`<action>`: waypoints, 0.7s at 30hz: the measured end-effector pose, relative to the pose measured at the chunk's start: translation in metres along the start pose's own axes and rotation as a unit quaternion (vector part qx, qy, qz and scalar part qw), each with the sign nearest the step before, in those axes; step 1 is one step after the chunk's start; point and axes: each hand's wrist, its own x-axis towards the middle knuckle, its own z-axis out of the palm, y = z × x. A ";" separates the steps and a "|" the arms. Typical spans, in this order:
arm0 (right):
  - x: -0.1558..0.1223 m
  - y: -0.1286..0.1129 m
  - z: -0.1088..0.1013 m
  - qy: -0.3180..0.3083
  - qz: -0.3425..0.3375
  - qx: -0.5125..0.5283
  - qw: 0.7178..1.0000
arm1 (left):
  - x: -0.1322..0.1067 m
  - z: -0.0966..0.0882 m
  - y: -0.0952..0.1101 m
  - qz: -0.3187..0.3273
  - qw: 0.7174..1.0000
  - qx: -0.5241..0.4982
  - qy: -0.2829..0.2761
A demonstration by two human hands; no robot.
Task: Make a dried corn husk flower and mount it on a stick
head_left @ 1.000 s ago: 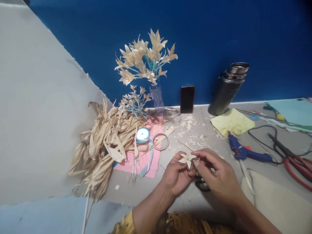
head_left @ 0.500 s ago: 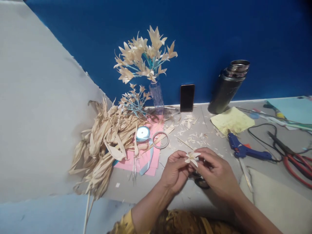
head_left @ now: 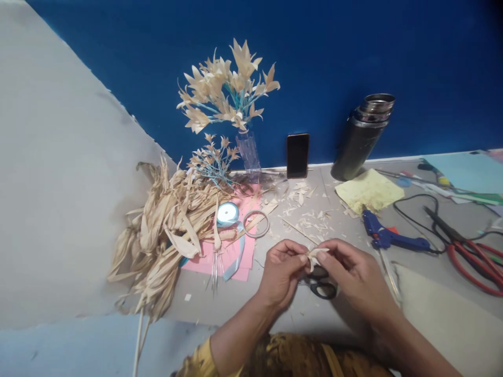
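Between my two hands is a small cream corn-husk flower (head_left: 313,257), held above the table near its front edge. My left hand (head_left: 283,269) pinches it from the left, thumb against the fingers. From the right, my right hand (head_left: 351,269) closes thumb and fingertips on a petal. Fingers hide part of the flower. Just below it lie black-handled scissors (head_left: 324,289) on the table. Beyond my hands are a thin stick (head_left: 298,230) and scattered husk scraps (head_left: 314,212).
Left are a pile of dried husks (head_left: 157,235), a ribbon spool (head_left: 227,214), a tape ring (head_left: 256,224) and pink paper (head_left: 245,262). Husk flowers (head_left: 231,86), a phone (head_left: 297,156) and a flask (head_left: 361,139) stand behind. Right lie a glue gun (head_left: 389,236) and red-handled shears (head_left: 473,256).
The flower has been turned and now shows less of its open face. My right fingertips have moved onto a petal. More of the black scissors shows below, and the view has shifted slightly.
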 end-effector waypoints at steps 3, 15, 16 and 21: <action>-0.001 0.002 -0.001 0.002 0.002 0.006 1.000 | -0.002 0.000 0.001 0.009 1.000 0.012 -0.007; -0.001 -0.006 -0.007 0.044 -0.052 0.008 0.998 | -0.001 -0.005 0.008 -0.061 0.996 0.010 -0.066; -0.001 -0.007 -0.007 0.042 -0.070 -0.013 0.997 | -0.001 -0.006 0.008 -0.088 0.993 0.018 -0.076; -0.003 -0.008 -0.006 0.035 -0.151 -0.104 0.982 | -0.003 -0.011 0.009 -0.201 0.972 -0.011 -0.121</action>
